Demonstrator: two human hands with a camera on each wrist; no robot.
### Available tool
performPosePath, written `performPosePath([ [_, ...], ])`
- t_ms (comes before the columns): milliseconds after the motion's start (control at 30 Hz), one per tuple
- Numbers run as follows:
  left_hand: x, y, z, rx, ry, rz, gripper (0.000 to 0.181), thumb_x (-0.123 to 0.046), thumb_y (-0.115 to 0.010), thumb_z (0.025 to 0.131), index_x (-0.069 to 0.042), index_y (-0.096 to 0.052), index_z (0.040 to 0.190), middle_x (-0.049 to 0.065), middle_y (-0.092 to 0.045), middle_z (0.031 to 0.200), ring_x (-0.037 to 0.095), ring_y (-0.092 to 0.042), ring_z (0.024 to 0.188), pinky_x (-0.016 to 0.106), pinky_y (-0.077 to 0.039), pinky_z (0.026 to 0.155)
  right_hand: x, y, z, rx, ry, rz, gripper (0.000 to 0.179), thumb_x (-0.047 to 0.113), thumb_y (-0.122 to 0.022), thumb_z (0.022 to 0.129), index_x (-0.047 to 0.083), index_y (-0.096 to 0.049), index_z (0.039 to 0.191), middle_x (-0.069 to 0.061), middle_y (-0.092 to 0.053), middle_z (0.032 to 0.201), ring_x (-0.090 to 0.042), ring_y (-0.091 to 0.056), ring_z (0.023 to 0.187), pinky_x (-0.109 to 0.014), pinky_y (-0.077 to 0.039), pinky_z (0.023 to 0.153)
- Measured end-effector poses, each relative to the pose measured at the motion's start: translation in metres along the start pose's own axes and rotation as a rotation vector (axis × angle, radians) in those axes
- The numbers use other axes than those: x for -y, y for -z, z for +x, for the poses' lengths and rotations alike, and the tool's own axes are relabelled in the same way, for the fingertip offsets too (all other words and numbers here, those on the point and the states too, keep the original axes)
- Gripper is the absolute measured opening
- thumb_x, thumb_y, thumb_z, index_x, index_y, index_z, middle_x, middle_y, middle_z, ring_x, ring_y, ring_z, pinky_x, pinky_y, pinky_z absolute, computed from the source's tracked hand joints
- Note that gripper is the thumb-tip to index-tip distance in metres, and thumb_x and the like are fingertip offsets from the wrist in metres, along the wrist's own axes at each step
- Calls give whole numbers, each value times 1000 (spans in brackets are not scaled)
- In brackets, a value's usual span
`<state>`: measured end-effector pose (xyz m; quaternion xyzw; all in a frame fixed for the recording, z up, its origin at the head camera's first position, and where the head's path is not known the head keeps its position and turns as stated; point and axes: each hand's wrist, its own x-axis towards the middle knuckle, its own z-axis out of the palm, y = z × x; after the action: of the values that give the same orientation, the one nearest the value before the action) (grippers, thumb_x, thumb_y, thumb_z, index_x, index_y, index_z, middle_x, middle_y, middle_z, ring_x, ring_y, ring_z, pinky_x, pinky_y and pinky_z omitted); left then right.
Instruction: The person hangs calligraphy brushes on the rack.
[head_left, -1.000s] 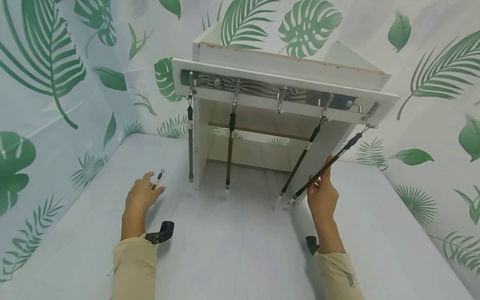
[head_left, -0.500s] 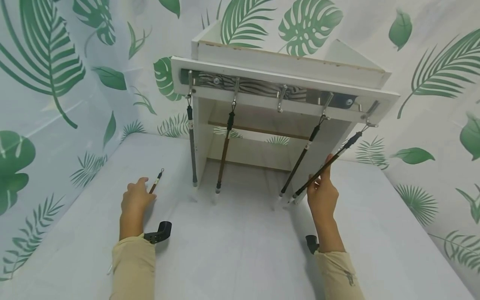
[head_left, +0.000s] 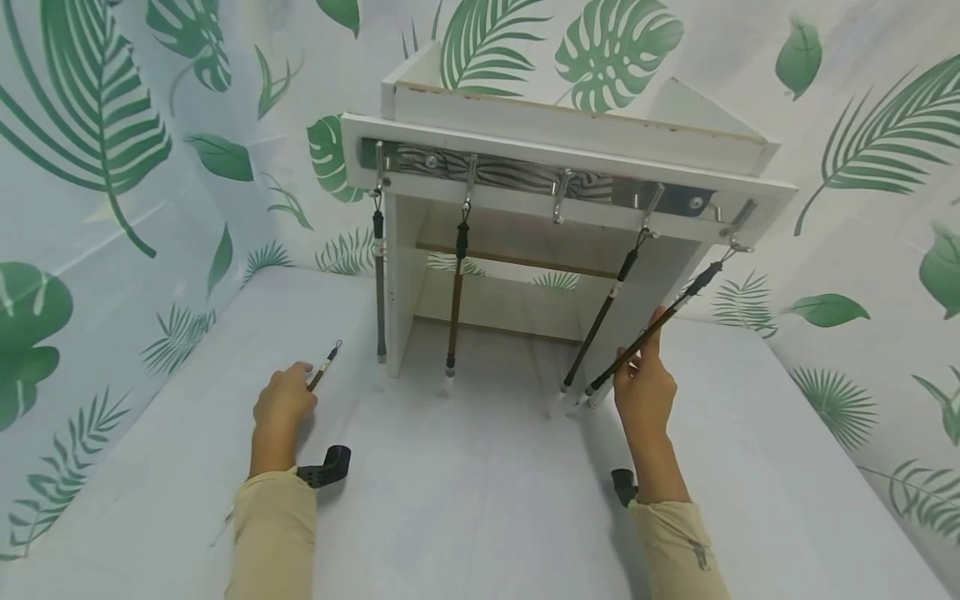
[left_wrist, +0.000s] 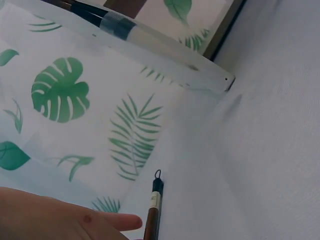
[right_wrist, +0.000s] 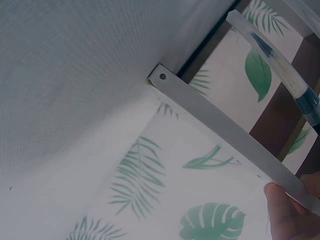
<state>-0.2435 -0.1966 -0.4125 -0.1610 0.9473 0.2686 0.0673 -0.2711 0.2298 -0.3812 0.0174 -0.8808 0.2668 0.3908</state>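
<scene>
On the white table at the left, my left hand holds a brown-handled writing brush with a black looped end. In the left wrist view the brush sticks out beyond my fingers, loop away from the hand; its other end is hidden. My right hand holds the front edge of the white stand's side panel, fingers to either side of it. Across those fingers in the head view slants a capped brush hung from the rightmost metal hook.
The white stand carries a patterned rail with several hooks. Three more brushes hang there, among them a left one and one near the middle; the middle hook holds none. Leaf-patterned walls surround the table.
My left hand has closed on the loose brush and its looped end has shifted slightly right. The two left hanging brushes swing a little. My right hand has stayed in place.
</scene>
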Motion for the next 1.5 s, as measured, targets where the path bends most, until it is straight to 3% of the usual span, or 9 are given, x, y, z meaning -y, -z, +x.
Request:
performPosePath([
  [133,-2,-1,-2,0,-33,26,48,-1,-52,82,4,-44,129,31,-52,113,41,-55,93,46,-49,69,0,0,-1,8,-7,-9,80,1,-55,88,31,-9,147,-30,-64,96,-43,-65,79,-50,-54,61],
  [233,-8,1,-4,-40,-50,36,46,-1,-52,82,3,-47,127,30,-52,112,40,-56,92,47,-50,69,-1,0,-2,13,-10,-17,80,2,-55,88,30,-8,147,-29,-62,104,-44,-64,80,-51,-54,62],
  [300,-14,3,-5,-89,-65,25,45,1,-51,82,2,-49,126,29,-52,110,40,-56,90,47,-50,67,-1,1,-2,9,-8,-12,81,2,-55,88,29,-8,147,-28,-62,106,-44,-64,80,-51,-54,61],
  [433,-28,12,-12,-217,-121,-50,44,5,-49,82,-1,-51,126,26,-53,108,38,-56,88,44,-49,63,-2,1,-3,2,-3,-6,81,1,-55,87,31,-9,147,-30,-64,94,-44,-64,79,-50,-54,62],
  [600,-43,21,-24,-378,-239,-146,42,7,-48,83,-2,-53,124,22,-53,110,39,-54,94,46,-49,68,-2,1,-2,-2,-2,-6,82,0,-55,87,32,-9,147,-30,-64,89,-43,-65,78,-50,-54,61],
  [800,-53,32,-36,-484,-363,-288,40,6,-47,85,1,-50,125,23,-50,110,37,-57,94,47,-50,75,-1,1,-2,0,3,0,82,-1,-55,87,32,-9,147,-30,-64,90,-43,-65,79,-51,-54,62],
  [1133,-59,40,-45,-590,-504,-517,36,2,-50,88,1,-47,124,21,-53,110,33,-53,96,45,-50,81,1,1,0,15,-15,-8,81,0,-55,87,30,-10,147,-30,-64,91,-42,-65,78,-50,-54,61],
  [1300,-64,42,-49,-593,-584,-583,36,2,-53,87,0,-48,122,20,-59,106,30,-56,93,44,-50,80,2,1,1,19,-20,-4,81,0,-54,87,29,-9,147,-30,-64,92,-43,-65,78,-50,-54,62],
  [1500,-73,41,-55,-571,-660,-591,39,3,-57,85,-1,-48,123,19,-59,105,28,-56,93,44,-51,81,2,0,1,24,-26,-2,83,-2,-54,87,33,-7,146,-29,-65,91,-43,-65,79,-50,-54,63],
])
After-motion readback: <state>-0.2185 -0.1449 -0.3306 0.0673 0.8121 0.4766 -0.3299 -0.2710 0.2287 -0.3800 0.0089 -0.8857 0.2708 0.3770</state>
